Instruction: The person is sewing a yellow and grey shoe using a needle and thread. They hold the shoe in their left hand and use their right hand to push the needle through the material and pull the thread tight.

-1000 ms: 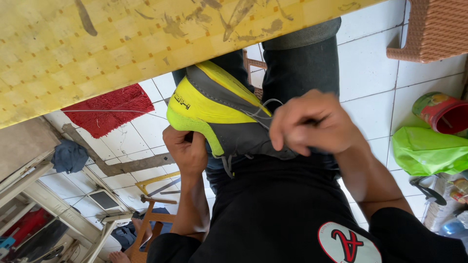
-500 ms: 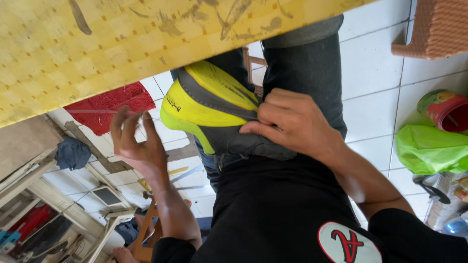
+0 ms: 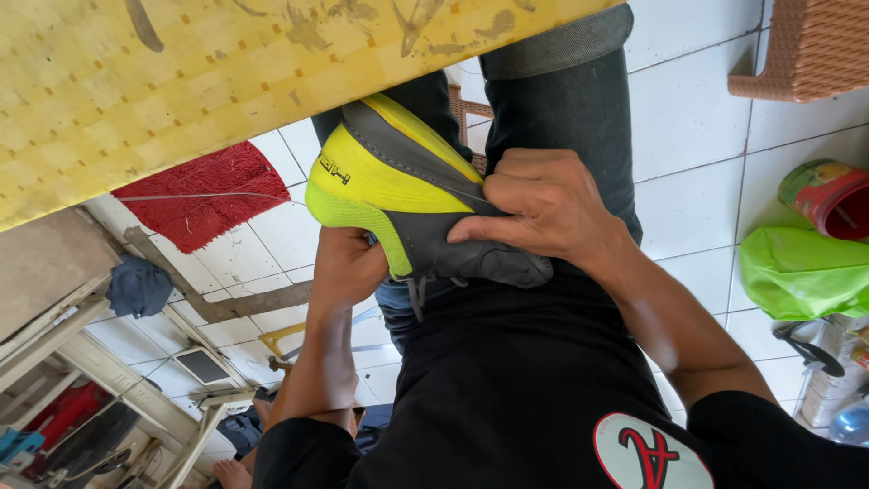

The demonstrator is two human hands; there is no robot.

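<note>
Gripping shoe (image 3: 398, 195): left hand (image 3: 348, 267) beneath, right hand (image 3: 543, 204) atop.

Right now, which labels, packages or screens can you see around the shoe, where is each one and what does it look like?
Shoe: small dark logo mark on its yellow side, near the toe.
Round patch: on the black shirt, bottom right; white with a red letter shape.
Tin: right edge, on the tiled floor; round, green and red printed wrap.
Small screen-like panel: lower left; pale frame, dark face.

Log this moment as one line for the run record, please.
left hand grips shoe underside | right hand pinches upper of yellow-grey shoe | shoe on lap | yellow board above | red mat on floor
</note>
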